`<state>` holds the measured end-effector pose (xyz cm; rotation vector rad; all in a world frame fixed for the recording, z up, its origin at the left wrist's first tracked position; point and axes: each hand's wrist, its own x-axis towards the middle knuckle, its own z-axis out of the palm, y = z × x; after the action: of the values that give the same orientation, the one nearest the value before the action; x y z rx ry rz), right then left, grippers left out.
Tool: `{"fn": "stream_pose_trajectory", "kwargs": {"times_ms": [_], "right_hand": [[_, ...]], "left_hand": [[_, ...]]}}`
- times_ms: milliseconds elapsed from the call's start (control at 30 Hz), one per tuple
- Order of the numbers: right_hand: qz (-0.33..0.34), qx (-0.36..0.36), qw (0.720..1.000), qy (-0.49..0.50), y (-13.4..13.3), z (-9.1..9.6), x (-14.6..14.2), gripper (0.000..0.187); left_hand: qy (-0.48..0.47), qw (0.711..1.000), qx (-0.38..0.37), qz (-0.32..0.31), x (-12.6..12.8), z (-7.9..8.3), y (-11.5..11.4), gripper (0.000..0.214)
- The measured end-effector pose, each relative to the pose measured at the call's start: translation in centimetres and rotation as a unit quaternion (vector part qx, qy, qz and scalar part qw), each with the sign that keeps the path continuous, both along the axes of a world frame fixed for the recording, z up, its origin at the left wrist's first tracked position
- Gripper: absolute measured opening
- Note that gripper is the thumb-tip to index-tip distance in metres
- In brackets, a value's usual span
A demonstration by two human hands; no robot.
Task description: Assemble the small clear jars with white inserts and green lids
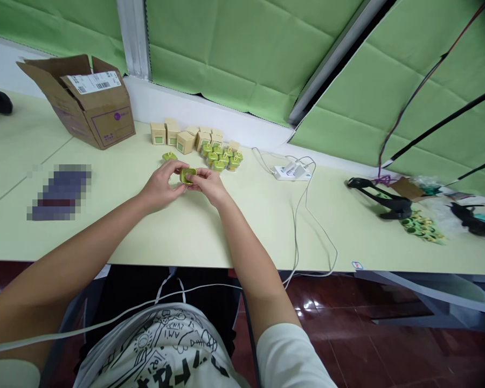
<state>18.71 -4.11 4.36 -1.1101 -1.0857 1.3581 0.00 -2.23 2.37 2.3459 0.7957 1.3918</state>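
Above the pale table, my left hand (160, 186) and my right hand (210, 185) meet with fingers closed on a small green square piece (187, 175). It has a rounded rim and a darker, sunken-looking face; its exact kind is too small to make out. Just behind my left fingers lies a similar green piece (169, 156). Beyond my right hand stands a cluster of small green-topped containers (220, 158) with pale loops on top. Several little brown cardboard boxes (185, 141) with green labels are lined up behind them.
A large open cardboard box (105, 116) stands at the back left, with a blurred dark rectangle (60, 191) nearer me. To the right are a white power strip (292, 171) and loose cables (296, 226). Black tool-like objects (382, 198) and bagged green parts (422, 226) lie far right.
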Motion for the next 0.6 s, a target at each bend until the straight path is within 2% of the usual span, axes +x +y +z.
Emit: {"fn": "stream_pose_trajectory", "kwargs": {"times_ms": [100,400,600], "right_hand": [[0.005,0.003,1.0,-0.006,-0.1,0.01,0.03,0.022],[0.008,0.012,0.999,-0.032,-0.21,0.19,-0.03,0.021],[0.004,0.025,0.999,-0.046,-0.11,-0.16,-0.39,0.038]], "left_hand": [[0.003,1.0,0.004,0.005,0.04,-0.11,0.15,0.044],[0.024,1.0,0.01,0.01,-0.05,-0.33,0.09,0.042],[0.022,0.999,0.024,0.003,0.02,-0.26,0.12,0.038]]}}
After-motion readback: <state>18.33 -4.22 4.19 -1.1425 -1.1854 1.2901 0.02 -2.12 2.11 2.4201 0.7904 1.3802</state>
